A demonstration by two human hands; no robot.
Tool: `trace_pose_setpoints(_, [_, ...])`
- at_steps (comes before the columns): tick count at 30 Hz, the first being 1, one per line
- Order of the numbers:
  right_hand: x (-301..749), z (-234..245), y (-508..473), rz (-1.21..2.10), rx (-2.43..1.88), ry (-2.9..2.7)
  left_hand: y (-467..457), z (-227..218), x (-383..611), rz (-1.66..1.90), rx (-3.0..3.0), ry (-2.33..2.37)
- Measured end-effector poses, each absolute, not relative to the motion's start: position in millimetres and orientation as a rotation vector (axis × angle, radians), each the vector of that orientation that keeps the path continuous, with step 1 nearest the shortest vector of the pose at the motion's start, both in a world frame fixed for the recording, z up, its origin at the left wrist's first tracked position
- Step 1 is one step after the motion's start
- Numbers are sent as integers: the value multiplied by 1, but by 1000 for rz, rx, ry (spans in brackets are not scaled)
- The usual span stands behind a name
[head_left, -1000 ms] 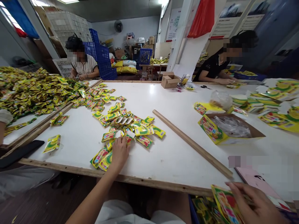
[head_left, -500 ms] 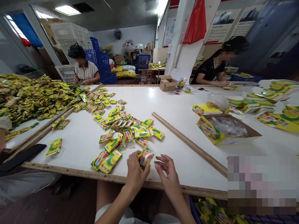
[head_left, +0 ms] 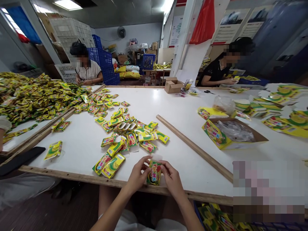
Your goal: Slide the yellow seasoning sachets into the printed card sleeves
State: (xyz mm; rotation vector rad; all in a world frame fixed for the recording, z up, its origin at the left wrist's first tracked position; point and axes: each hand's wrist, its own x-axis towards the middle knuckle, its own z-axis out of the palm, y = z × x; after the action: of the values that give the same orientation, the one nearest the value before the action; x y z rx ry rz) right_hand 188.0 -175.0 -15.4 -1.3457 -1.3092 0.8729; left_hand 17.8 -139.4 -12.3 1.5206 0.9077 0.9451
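Observation:
Both my hands hold one small yellow-green packet (head_left: 154, 173) upright over the near edge of the white table (head_left: 173, 106). My left hand (head_left: 138, 175) pinches its left side and my right hand (head_left: 171, 178) pinches its right side. Just beyond and to the left lies a loose spread of several similar packets (head_left: 125, 134), running back toward the table's far left corner. A pair of packets (head_left: 109, 164) lies closest to my left hand.
A long wooden stick (head_left: 192, 147) lies slantwise on the table at right. An open cardboard box (head_left: 237, 133) with plastic wrap sits beyond it. A big heap of packets (head_left: 29, 96) covers the left table. Two other people sit at the far side.
My left hand picked a packet out of the spread and drew it toward me. My right hand came up from the lower right and took hold of its other side.

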Motion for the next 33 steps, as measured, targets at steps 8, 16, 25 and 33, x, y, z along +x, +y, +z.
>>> trace_pose_setpoints(8, [181, -19, -163, 811, -1265, -1215, -136, -8, 18, 1043, 1551, 842])
trace_pose_setpoints(16, [175, -8, -169, 755, -1244, -1346, -139, -3, 24, 1137, 1549, 966])
trace_pose_setpoints(25, [167, -7, -162, 792, -1368, -1211, -133, 1, 35, 1141, 1436, 1104])
trace_pose_setpoints(33, [173, -14, -168, 867, -1304, -1242, -137, -9, 26, 1112, 1508, 1002])
